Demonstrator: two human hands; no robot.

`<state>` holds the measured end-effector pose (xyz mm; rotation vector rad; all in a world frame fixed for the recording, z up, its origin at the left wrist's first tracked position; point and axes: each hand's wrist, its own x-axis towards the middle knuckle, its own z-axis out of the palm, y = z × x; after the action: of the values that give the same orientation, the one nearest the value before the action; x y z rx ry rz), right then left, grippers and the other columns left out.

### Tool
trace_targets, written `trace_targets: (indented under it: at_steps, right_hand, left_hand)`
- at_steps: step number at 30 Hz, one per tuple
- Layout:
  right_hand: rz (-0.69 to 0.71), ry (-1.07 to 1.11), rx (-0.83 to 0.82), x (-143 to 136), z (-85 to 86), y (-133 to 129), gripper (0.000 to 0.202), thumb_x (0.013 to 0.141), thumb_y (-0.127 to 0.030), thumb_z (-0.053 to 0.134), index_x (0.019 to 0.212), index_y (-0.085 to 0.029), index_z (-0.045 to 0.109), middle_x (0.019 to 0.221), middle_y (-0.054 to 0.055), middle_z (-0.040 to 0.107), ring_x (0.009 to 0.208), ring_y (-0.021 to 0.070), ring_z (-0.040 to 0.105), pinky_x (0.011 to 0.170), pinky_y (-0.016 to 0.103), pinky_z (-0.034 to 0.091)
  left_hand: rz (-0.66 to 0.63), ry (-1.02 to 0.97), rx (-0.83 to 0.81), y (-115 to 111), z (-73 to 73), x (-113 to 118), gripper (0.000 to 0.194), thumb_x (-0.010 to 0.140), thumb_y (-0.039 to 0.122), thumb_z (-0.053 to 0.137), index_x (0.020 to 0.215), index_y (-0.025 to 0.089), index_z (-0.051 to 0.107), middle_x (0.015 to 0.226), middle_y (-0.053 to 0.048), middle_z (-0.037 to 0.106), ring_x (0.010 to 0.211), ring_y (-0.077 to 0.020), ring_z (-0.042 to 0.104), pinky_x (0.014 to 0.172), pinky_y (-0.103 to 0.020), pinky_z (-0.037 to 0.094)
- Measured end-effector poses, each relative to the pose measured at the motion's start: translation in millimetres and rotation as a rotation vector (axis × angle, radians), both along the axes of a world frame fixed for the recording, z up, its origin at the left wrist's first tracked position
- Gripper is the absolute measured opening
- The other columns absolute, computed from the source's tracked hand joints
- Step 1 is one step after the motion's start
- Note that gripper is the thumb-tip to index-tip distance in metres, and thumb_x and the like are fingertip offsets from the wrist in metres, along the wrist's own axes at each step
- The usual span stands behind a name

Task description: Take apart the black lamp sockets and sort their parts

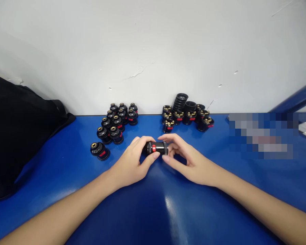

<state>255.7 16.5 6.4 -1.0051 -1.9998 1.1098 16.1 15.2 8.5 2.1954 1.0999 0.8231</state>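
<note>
Left fingers (152, 157) grip the black socket (160, 148), right fingers (169, 160) perhaps touching.

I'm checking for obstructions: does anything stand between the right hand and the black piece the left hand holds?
Nothing visible does: the right hand curves around one end of the black piece; other black parts stand apart.

Black socket (161, 148), red tab (154, 148), blue table (153, 204); small terminals (208, 120) perhaps gold.
</note>
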Motion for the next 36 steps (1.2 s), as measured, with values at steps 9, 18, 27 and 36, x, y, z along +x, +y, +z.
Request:
trace_targets:
  at_steps: [9, 18, 27, 36]
  right_hand:
    - [0.005, 0.039, -0.048, 0.2, 2.7, 0.1, 0.033, 0.109, -0.042, 0.056, 0.137, -0.026, 0.052, 0.101, 0.003, 0.064, 0.086, 0.017, 0.065, 0.082, 0.035, 0.058]
    - [-0.002, 0.036, -0.071, -0.3, 3.7, 1.1, 0.031, 0.109, -0.043, 0.056, 0.134, -0.025, 0.055, 0.1, 0.003, 0.065, 0.086, 0.0175, 0.064, 0.083, 0.036, 0.058]
    - [-0.017, 0.027, -0.069, -0.3, 4.2, 1.4, 0.03, 0.111, -0.046, 0.051, 0.131, -0.025, 0.056, 0.097, 0.003, 0.065, 0.084, 0.0176, 0.064, 0.082, 0.035, 0.058]
    - [-0.034, -0.017, -0.061, -0.5, 4.0, 1.8, 0.031, 0.112, -0.05, 0.048, 0.13, -0.025, 0.058, 0.098, 0.004, 0.069, 0.084, 0.0184, 0.065, 0.079, 0.035, 0.058]
  left_hand:
    - [0.017, 0.003, -0.012, -0.2, -0.3, 0.5, 0.021, 0.109, 0.035, 0.057, 0.126, 0.023, 0.058, 0.118, -0.006, 0.069, 0.106, -0.0222, 0.062, 0.095, -0.036, 0.049]
    - [0.016, 0.006, -0.024, 0.0, 0.8, 1.2, 0.02, 0.108, 0.035, 0.057, 0.125, 0.023, 0.059, 0.117, -0.006, 0.07, 0.104, -0.0226, 0.063, 0.093, -0.037, 0.05]
    - [0.012, 0.013, -0.038, -0.6, 2.0, 1.8, 0.021, 0.109, 0.036, 0.056, 0.125, 0.023, 0.058, 0.119, -0.006, 0.07, 0.106, -0.0232, 0.063, 0.095, -0.038, 0.05]
    - [0.004, 0.012, -0.05, -0.5, 1.6, 0.8, 0.021, 0.109, 0.036, 0.057, 0.125, 0.024, 0.058, 0.118, -0.007, 0.07, 0.107, -0.0238, 0.063, 0.095, -0.04, 0.051]
